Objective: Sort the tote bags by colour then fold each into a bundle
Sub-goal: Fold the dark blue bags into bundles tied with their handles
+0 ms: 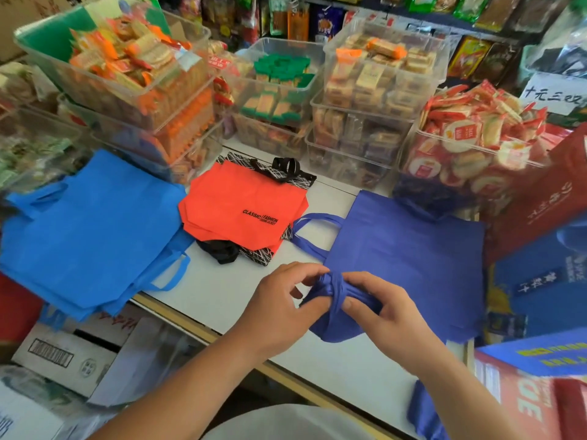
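Both my hands hold a rolled dark blue tote bag bundle (pixel 333 292) above the white counter's front edge. My left hand (pixel 282 300) pinches its left end. My right hand (pixel 378 304) grips its right end, where a handle strap wraps the roll. Flat dark blue tote bags (pixel 409 249) lie stacked just behind the bundle. A pile of light blue tote bags (pixel 89 230) lies at the left. In the middle sit orange tote bags (pixel 241 204) on top of black-and-white patterned bags (pixel 295 179).
Clear bins of wrapped snacks (pixel 362 90) line the back of the white counter (pixel 222 281). Red and blue cartons (pixel 546 376) stand at the right. Cardboard boxes (pixel 66 350) sit below the counter at the left. Another dark blue bag (pixel 425 414) hangs over the front edge.
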A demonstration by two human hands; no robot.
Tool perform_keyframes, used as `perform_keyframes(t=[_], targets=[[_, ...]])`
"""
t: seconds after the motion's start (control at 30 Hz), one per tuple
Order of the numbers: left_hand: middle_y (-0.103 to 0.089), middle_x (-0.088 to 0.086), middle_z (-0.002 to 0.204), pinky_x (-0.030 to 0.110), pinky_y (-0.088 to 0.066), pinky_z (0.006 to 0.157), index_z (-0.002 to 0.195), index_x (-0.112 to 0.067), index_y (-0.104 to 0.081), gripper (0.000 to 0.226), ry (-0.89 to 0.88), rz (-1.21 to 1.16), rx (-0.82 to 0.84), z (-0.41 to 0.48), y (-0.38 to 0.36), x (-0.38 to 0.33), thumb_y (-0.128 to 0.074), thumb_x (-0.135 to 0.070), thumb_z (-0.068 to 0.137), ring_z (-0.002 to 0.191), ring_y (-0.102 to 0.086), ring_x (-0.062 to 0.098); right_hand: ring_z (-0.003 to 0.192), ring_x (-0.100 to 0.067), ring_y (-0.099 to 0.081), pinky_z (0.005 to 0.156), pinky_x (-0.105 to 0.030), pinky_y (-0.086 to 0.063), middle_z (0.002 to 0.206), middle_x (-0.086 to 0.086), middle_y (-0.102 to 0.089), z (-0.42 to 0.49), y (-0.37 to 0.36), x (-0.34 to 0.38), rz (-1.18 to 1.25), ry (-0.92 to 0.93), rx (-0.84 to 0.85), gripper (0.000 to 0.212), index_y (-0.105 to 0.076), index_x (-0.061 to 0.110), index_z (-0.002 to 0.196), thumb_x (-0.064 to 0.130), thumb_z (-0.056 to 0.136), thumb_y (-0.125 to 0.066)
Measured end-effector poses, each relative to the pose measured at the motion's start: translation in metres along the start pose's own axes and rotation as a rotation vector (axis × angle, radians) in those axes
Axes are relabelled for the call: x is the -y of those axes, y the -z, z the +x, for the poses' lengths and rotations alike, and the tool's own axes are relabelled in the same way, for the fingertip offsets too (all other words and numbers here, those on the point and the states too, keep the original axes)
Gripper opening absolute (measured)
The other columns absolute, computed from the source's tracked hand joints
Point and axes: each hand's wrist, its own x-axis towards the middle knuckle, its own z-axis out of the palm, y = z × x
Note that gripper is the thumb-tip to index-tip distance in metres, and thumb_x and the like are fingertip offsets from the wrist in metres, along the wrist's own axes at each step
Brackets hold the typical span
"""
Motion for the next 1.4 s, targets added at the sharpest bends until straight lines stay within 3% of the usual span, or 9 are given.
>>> perform_keyframes(t=[0.1,0.27,0.5,0.67,0.8,0.97,1.13,1.3,1.4], targets=[[-0.068,-0.019,0.113,0.016,-0.050,0.086,0.124,-0.035,-0.068,0.032,-0.013,-0.012,0.043,-0.002,-0.002,-0.005,-0.072,-0.023,0.094,0.108,-0.062,0.008,0.102,-0.019,-0.069,0.088,-0.038,-0.057,0.109,0.007,-0.075,-0.004,0.007,0.003,0.031,0.005,0.017,0.025,-0.072,0.033,0.116,0.015,0.099,-0.067],[-0.064,-0.015,0.114,0.020,-0.054,0.076,0.121,-0.034,-0.067,0.033,0.047,-0.160,0.015,-0.004,-0.006,-0.008,-0.077,-0.023,0.092,0.098,-0.065,0.008,0.095,-0.023,-0.074,0.086,-0.041,-0.061,0.099,0.000,-0.078,-0.004,0.005,-0.003,0.378,-0.118,-0.293,0.035,-0.078,0.027,0.099,0.004,0.074,-0.087],[-0.066,-0.021,0.096,0.018,-0.050,0.065,0.109,-0.035,-0.066,0.017,0.048,-0.105,-0.062,-0.006,-0.013,-0.014,-0.071,-0.026,0.095,0.070,-0.060,0.002,0.106,-0.032,-0.071,0.095,-0.057,-0.056,0.111,-0.007,-0.076,-0.011,-0.001,-0.013,0.432,-0.131,-0.248,0.034,-0.074,0.028,0.111,0.007,0.086,-0.081],[-0.071,-0.017,0.119,0.025,-0.057,0.091,0.130,-0.037,-0.064,0.035,0.093,-0.179,0.027,-0.009,-0.011,-0.007,-0.071,-0.029,0.096,0.110,-0.067,0.004,0.099,-0.037,-0.071,0.094,-0.060,-0.056,0.100,-0.013,-0.076,-0.008,0.005,-0.011,0.424,-0.125,-0.208,0.024,-0.077,0.020,0.098,-0.002,0.088,-0.075],[-0.073,-0.009,0.121,0.040,-0.056,0.101,0.133,-0.028,-0.064,0.035,0.114,-0.251,0.025,-0.009,-0.012,-0.006,-0.067,-0.022,0.099,0.116,-0.068,0.011,0.102,-0.033,-0.070,0.089,-0.056,-0.059,0.109,-0.007,-0.073,-0.011,-0.005,-0.012,0.401,-0.095,-0.213,0.036,-0.070,0.032,0.115,0.004,0.092,-0.073],[-0.056,-0.022,0.143,0.029,-0.047,0.111,0.152,-0.042,-0.044,0.051,0.146,-0.056,0.173,-0.009,-0.003,-0.003,-0.057,-0.041,0.103,0.128,-0.052,-0.009,0.101,-0.027,-0.069,0.086,-0.045,-0.061,0.103,0.002,-0.073,-0.013,-0.011,-0.012,0.336,-0.086,-0.221,0.027,-0.072,0.035,0.101,0.010,0.093,-0.073],[-0.062,-0.017,0.138,0.035,-0.050,0.110,0.148,-0.038,-0.047,0.043,0.131,-0.134,0.199,-0.010,-0.007,-0.006,-0.054,-0.028,0.107,0.128,-0.058,0.001,0.091,-0.036,-0.067,0.077,-0.046,-0.059,0.091,-0.007,-0.071,-0.007,-0.010,-0.005,0.306,-0.068,-0.195,0.022,-0.066,0.027,0.087,0.008,0.091,-0.075],[-0.070,-0.013,0.126,0.038,-0.054,0.103,0.138,-0.036,-0.058,0.037,0.112,-0.155,0.163,-0.007,-0.009,-0.007,-0.061,-0.024,0.104,0.120,-0.065,0.008,0.095,-0.038,-0.072,0.086,-0.055,-0.060,0.096,-0.015,-0.075,-0.004,-0.003,-0.003,0.417,-0.111,-0.182,0.024,-0.072,0.022,0.085,0.003,0.079,-0.085],[-0.072,-0.018,0.116,0.035,-0.057,0.098,0.126,-0.041,-0.061,0.030,0.092,-0.128,-0.022,-0.005,-0.015,-0.007,-0.064,-0.023,0.101,0.111,-0.067,0.002,0.095,-0.019,-0.072,0.080,-0.038,-0.063,0.102,0.003,-0.074,0.002,-0.015,-0.006,0.321,-0.187,-0.391,0.032,-0.073,0.033,0.099,0.014,0.078,-0.088]])
